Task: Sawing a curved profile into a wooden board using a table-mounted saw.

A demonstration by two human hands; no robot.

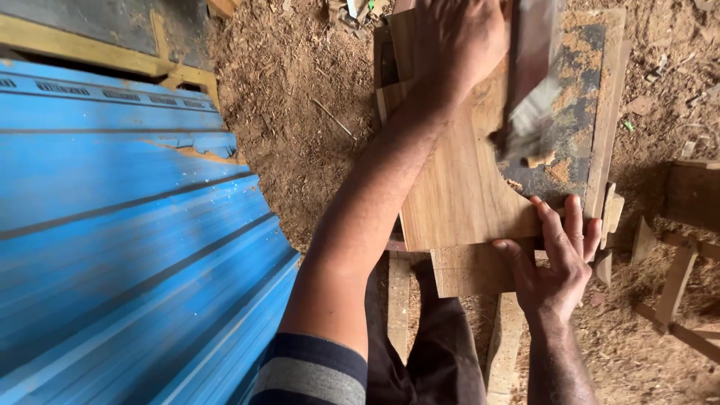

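The left hand (454, 41) lies spread flat on the board (457, 187), which rests on the sawdusty tabletop (592, 82). The right hand (555, 262) pinches the board's near edge beside a blurred, perhaps moving, saw (532, 82).

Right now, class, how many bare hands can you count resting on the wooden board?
2. The left hand presses the wooden board at its far end; the right hand grips its near edge, fingers on top.
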